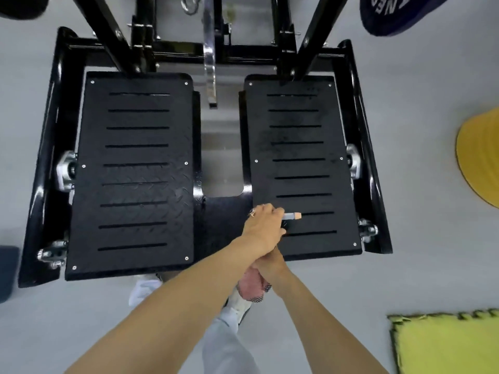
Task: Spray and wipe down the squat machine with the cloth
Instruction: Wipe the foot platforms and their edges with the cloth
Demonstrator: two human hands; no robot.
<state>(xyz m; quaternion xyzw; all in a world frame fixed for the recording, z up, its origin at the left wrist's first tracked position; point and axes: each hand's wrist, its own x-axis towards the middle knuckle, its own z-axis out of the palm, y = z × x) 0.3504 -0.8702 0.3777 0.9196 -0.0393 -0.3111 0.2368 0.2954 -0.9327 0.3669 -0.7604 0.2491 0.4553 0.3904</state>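
A gym: squat machine (210, 163), weight plate (391, 14), foam mat (448, 344).

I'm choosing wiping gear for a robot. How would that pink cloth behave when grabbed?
The pink cloth sits bunched in the right hand, so it is probably soft and floppy. It likely weighs little, since one hand holds it crumpled.

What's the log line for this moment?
left hand: grips sprayer, nozzle over right footplate | right hand: holds cloth | cloth: not on machine
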